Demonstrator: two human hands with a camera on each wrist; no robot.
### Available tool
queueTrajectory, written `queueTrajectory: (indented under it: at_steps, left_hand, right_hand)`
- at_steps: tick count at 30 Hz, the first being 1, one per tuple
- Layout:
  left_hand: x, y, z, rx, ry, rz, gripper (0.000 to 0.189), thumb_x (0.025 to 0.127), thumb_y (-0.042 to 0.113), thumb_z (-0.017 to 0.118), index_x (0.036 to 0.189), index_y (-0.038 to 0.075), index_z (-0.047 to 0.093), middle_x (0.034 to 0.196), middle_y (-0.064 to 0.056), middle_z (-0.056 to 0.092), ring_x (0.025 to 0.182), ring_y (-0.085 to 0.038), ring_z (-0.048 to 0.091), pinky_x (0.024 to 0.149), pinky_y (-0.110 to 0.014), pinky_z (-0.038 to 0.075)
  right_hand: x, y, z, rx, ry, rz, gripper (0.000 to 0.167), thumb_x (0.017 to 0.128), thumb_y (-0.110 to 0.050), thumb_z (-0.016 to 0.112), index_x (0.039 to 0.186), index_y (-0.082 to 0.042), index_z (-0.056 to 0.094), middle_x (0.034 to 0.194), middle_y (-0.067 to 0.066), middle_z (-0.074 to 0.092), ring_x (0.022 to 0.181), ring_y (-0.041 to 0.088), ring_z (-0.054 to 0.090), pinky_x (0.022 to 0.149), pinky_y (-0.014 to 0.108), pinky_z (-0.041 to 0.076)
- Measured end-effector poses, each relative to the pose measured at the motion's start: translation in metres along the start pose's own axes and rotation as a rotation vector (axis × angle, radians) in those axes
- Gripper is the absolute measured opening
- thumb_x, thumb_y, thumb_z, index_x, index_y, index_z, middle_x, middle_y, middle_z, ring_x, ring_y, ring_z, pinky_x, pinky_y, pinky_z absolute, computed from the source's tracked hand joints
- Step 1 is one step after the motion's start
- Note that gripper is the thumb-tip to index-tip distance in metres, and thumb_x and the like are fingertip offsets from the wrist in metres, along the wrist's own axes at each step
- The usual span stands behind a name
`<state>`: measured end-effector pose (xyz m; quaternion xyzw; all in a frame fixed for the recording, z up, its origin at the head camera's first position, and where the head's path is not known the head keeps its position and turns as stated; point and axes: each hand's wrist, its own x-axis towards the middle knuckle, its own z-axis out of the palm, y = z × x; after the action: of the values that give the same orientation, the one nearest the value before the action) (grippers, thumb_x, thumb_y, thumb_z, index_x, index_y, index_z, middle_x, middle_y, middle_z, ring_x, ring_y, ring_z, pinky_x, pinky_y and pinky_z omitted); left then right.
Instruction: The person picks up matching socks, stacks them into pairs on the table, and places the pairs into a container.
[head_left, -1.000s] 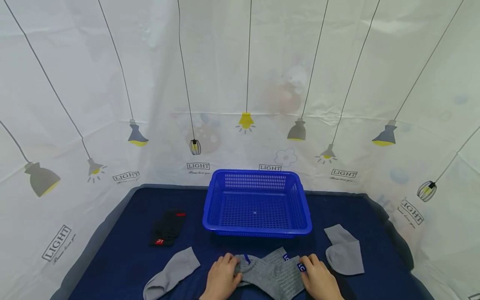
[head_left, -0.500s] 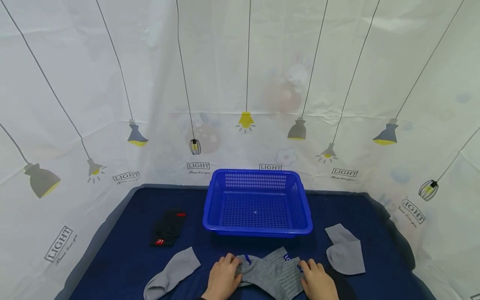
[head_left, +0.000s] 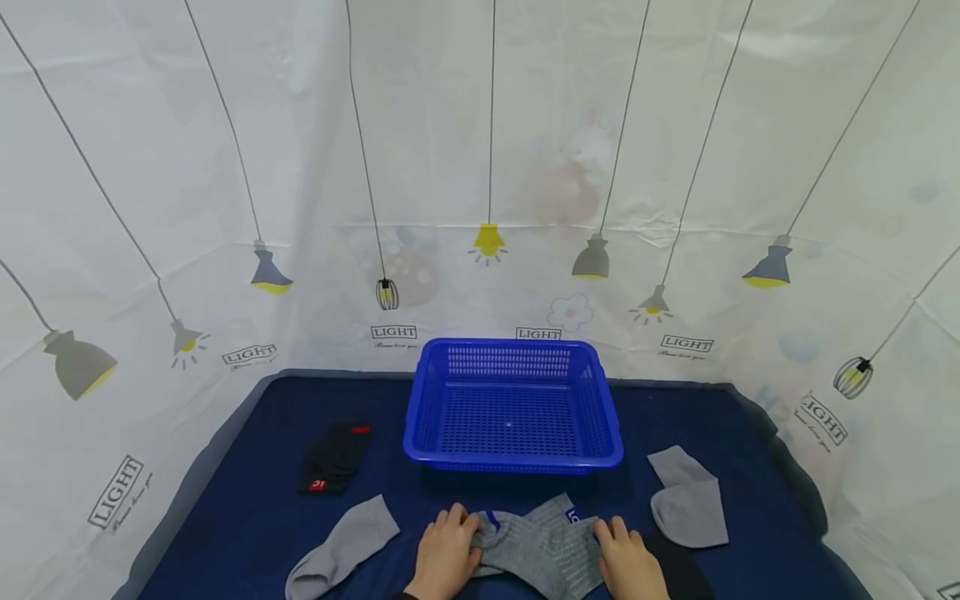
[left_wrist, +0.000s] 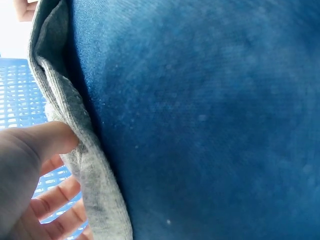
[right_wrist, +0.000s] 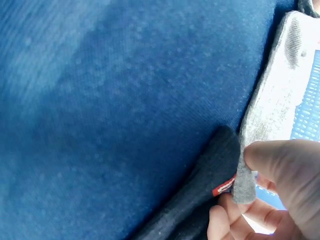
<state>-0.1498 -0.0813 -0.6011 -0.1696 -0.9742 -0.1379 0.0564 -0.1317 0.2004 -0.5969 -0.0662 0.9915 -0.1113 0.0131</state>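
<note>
A pair of darker grey socks (head_left: pixel 536 546) with blue markings lies crossed at the table's front. My left hand (head_left: pixel 444 552) pinches its left end near a blue stripe; in the left wrist view the thumb presses one face of the grey sock (left_wrist: pixel 100 195) with the fingers behind it. My right hand (head_left: pixel 632 560) holds the ribbed cuff at the other end, covering one blue label. The right wrist view shows that cuff (right_wrist: pixel 265 115) between thumb and fingers, beside a black sock (right_wrist: pixel 200 185) with a red label that lies close to the fingertips.
A blue plastic basket (head_left: pixel 513 462) stands behind the socks on the dark blue cloth (head_left: pixel 240 533). Lighter grey socks lie at left (head_left: pixel 345 546) and right (head_left: pixel 693 504). Black socks (head_left: pixel 335 457) with red labels lie at back left. A printed white curtain (head_left: pixel 480 150) encloses the table.
My right hand has shifted slightly left on the cuff, and its fingers now cover the blue label that showed beside them. The left hand and the socks have hardly moved.
</note>
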Motion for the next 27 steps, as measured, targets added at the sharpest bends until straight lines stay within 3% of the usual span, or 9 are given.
queueTrajectory:
  at_steps: [8,14,20,27]
  left_hand:
    - [0.005,-0.002,0.005,0.083,0.110,0.071,0.019,0.071,0.013,0.079,0.082,0.019,0.064,0.079,0.002,0.055,0.067,-0.016,0.052,0.057,-0.029,0.038]
    - [0.007,-0.001,0.006,0.044,0.169,0.116,0.025,0.069,0.007,0.077,0.074,0.018,0.055,0.070,0.003,0.050,0.058,-0.015,0.050,0.052,-0.027,0.038]
    - [0.006,0.000,-0.005,-0.016,0.146,0.087,0.024,0.070,0.003,0.074,0.075,0.017,0.056,0.070,0.004,0.049,0.057,-0.012,0.049,0.052,-0.026,0.039]
    - [-0.001,0.002,-0.020,-0.036,0.190,0.075,0.025,0.070,0.002,0.075,0.075,0.017,0.055,0.069,0.005,0.047,0.056,-0.011,0.047,0.051,-0.025,0.037]
  right_hand:
    - [-0.002,0.000,0.007,-0.026,0.068,-0.038,0.036,0.075,-0.002,0.081,0.100,-0.007,0.056,0.089,0.010,0.052,0.061,0.023,0.050,0.051,0.038,0.046]
    - [-0.003,0.001,0.006,-0.016,0.122,-0.075,0.035,0.074,0.002,0.079,0.095,-0.009,0.053,0.085,0.008,0.051,0.058,0.021,0.049,0.049,0.036,0.044]
    - [-0.002,0.005,-0.003,0.049,0.127,-0.090,0.033,0.077,0.003,0.076,0.091,-0.012,0.051,0.080,0.004,0.048,0.056,0.016,0.045,0.049,0.032,0.040]
    - [0.002,0.002,-0.018,0.078,0.211,-0.104,0.032,0.076,0.003,0.077,0.091,-0.014,0.055,0.081,0.001,0.049,0.059,0.013,0.047,0.051,0.028,0.040]
